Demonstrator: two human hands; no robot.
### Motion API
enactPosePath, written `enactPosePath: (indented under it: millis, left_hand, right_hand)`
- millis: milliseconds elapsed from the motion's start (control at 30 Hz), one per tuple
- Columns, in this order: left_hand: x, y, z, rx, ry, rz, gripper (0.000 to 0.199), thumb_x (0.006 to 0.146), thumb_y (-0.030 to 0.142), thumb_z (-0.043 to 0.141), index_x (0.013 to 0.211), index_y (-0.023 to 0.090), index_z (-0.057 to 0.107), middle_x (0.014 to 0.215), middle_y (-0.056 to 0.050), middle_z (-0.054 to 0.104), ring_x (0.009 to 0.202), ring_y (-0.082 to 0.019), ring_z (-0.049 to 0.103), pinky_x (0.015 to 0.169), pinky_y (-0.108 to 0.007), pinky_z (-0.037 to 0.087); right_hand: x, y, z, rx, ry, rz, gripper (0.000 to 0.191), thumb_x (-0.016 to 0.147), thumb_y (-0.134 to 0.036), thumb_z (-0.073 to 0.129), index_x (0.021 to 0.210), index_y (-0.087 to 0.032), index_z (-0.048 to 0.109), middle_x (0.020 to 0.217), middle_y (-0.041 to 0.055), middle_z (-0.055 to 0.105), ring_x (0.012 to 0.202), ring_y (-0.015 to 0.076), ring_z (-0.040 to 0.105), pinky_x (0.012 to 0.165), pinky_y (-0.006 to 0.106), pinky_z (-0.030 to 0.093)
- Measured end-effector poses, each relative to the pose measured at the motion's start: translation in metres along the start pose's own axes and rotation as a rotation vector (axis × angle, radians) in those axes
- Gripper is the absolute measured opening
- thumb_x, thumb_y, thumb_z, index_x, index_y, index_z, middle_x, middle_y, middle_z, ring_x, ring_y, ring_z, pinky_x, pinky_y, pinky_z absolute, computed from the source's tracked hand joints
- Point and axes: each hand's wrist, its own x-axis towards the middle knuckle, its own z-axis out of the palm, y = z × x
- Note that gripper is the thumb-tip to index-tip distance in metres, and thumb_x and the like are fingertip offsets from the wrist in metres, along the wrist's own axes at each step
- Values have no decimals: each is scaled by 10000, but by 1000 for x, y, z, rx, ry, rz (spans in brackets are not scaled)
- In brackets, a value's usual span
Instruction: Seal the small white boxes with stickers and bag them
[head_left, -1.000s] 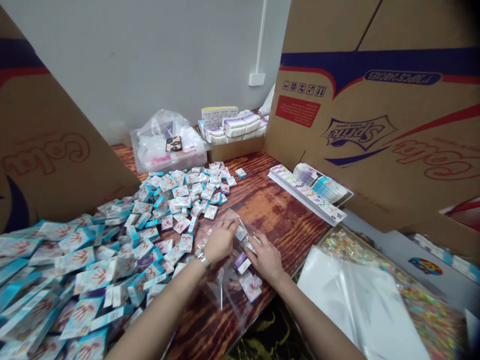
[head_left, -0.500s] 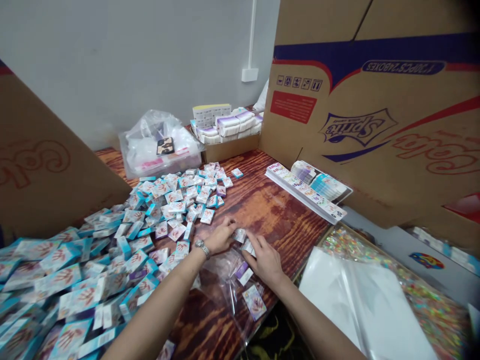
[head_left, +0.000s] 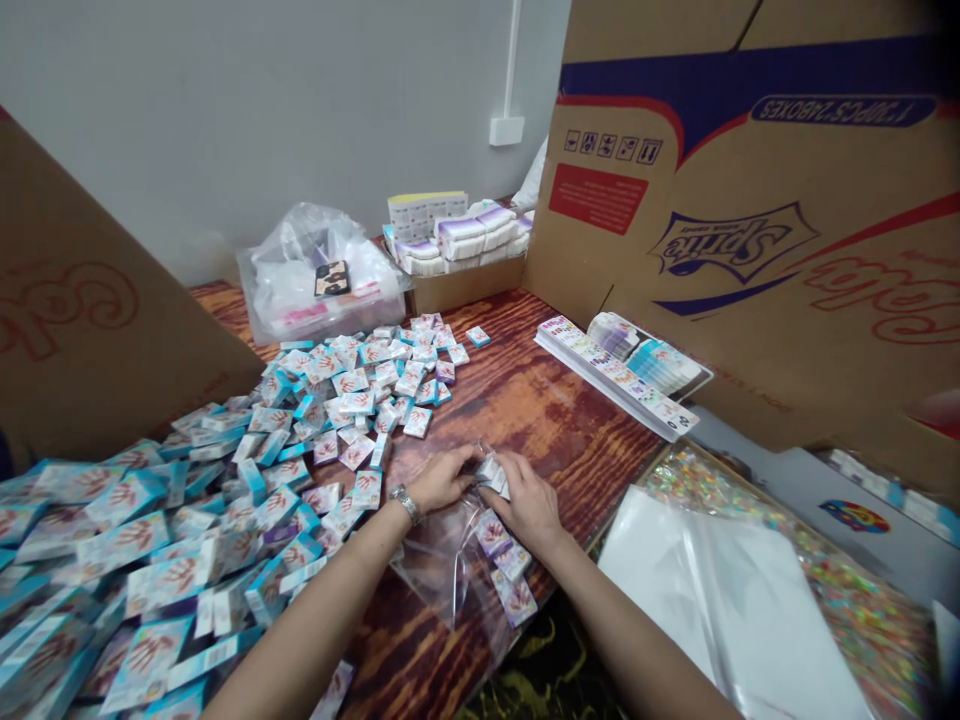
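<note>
My left hand (head_left: 441, 482), with a watch (head_left: 405, 503) at its wrist, pinches the mouth of a clear plastic bag (head_left: 444, 570). My right hand (head_left: 529, 508) is closed around small white printed boxes (head_left: 493, 476), held at the bag's mouth between both hands; how many is hidden by the fingers. Below my right hand, several small purple-and-white boxes (head_left: 514, 598) lie in or under the clear film near the table's front edge. Left of my hands spreads a large heap of small blue-and-white boxes (head_left: 277, 510) printed with a hand picture.
Large cardboard cartons (head_left: 600, 200) flank the wooden table (head_left: 517, 345). At the back are a plastic bag of items (head_left: 315, 285) and a box (head_left: 469, 287) of folded packs. To the right lie a card stack (head_left: 611, 380), white plastic sheets (head_left: 727, 600) and colourful small pieces (head_left: 847, 560).
My hands have come closer together around the small boxes. The boxes below my right hand have shifted, and another now shows its printed face there. The camera view has moved slightly.
</note>
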Motion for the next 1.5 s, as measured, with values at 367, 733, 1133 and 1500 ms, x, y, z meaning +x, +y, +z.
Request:
enactPosePath:
  millis: [367, 733, 1133, 1500]
  left_hand:
    - [-48, 48, 22, 180, 254, -146, 417, 898, 332, 425, 1279, 175, 365, 1287, -136, 437, 1219, -271, 395, 1030, -461, 333]
    - [-83, 73, 53, 554, 146, -249, 526, 818, 16, 335, 1305, 213, 350, 1021, -85, 558, 937, -232, 548, 752, -329, 490]
    - [-85, 70, 57, 487, 193, -150, 456, 803, -10, 345, 1199, 186, 455, 1190, -104, 507, 1038, -240, 518, 909, -386, 459]
    - [-87, 69, 52, 435, 141, -165, 432, 835, 79, 370, 1259, 156, 398, 1214, -129, 480, 946, -221, 568, 817, -367, 502]
  right_hand:
    - [3, -1, 0, -65, 73, 45, 352, 865, -421, 516, 1160, -229, 523, 1061, 54, 627, 870, 195, 627, 683, 260, 463]
    - [-4, 0, 1, -67, 71, -13, 409, 853, -440, 543, 1200, -225, 510, 1150, 82, 568, 899, 202, 622, 711, 271, 495]
    - [-12, 10, 5, 83, 132, -13, 288, 874, -328, 510, 1107, -157, 512, 1076, 123, 489, 913, 234, 607, 674, 334, 552]
    - [-48, 25, -40, 237, 34, -194, 340, 902, -288, 496, 1229, -205, 458, 1124, 108, 501, 1053, 222, 549, 880, 362, 506]
